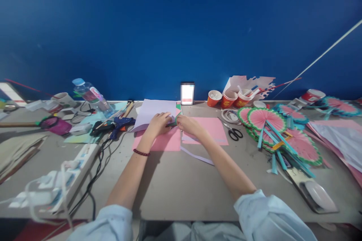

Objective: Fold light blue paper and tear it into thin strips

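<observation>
A sheet of lavender paper (154, 107) lies over pink paper (166, 143), its near left edge lifted a little. My left hand (160, 123) is on the lavender sheet's near right part, fingers bent and gripping it. Close beside it, my right hand (187, 125) is closed with its fingertips at the sheet's right edge; what is pinched there is too small to make out. Something green (178, 108) shows just behind the fingers. Under my right wrist is another pink sheet (216, 130), and a narrow lavender strip (198, 156) curves across the table in front.
Black-handled scissors (234, 132) lie to the right, near a coiled white cable (230, 116) and pleated paper fans (267, 120). Red paper cups (214, 98) and a phone (187, 93) stand at the wall. Leftward are a blue glue gun (120, 125), a bottle (93, 96) and a power strip (80, 173).
</observation>
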{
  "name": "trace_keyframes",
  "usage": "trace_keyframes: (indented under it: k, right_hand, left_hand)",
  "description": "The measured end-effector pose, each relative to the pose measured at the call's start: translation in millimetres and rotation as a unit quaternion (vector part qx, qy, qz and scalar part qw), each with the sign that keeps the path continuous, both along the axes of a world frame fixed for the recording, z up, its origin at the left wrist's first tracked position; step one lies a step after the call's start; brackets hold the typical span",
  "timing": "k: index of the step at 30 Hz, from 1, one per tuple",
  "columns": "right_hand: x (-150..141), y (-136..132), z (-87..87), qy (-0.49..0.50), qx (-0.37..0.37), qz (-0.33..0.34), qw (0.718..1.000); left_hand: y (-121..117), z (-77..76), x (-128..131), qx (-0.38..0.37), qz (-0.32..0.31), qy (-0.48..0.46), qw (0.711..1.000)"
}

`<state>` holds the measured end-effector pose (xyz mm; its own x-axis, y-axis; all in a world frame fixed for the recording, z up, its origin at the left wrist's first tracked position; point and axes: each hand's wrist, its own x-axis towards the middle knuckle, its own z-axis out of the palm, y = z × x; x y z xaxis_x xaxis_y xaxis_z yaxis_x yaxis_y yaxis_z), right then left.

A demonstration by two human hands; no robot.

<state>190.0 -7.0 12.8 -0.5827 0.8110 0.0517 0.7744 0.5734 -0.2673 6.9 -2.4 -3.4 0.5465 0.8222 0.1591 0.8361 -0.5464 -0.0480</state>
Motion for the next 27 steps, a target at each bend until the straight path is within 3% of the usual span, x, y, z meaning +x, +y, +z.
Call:
trace_keyframes:
  k: [11,18,27]
  right_hand:
    - [-4.5,11.0,-22.0,0.071,0.022,0.014,0.997]
    - [-8.4,13.7,-39.0,0.043,0.039,0.036,0.998]
    - [-9.7,8.1,-34.7,0.041,0.026,0.061,0.997]
  left_hand:
    - [-1.1,6.5,1.1,0.030,-0.016,-0.014,0.999]
    - [1.3,-5.7,6.9,0.076,-0.049,-0.001,0.996]
    - [3.8,-12.3,12.0,0.090,-0.051,-0.002,0.995]
